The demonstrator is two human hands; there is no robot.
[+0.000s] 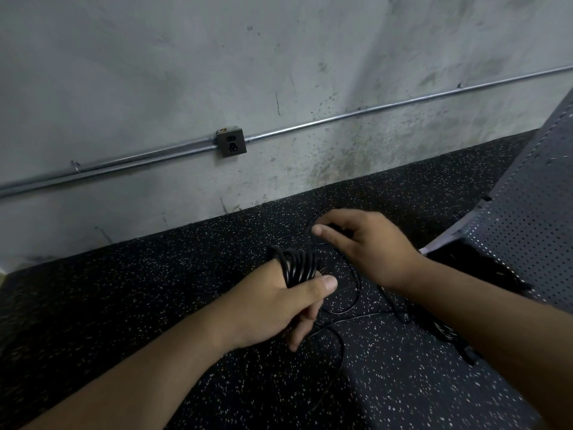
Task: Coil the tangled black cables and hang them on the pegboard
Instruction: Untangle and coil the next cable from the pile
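A person's left hand (279,305) grips a black coil (299,265) wound round its fingers, thumb clamped over the loops, while the right hand (366,246) pinches the cable (358,290) just above it. The slack trails across the speckled floor (124,305). A pegboard (527,218) stands tilted at right. An outlet (231,141) sits on the concrete wall (186,57) behind.
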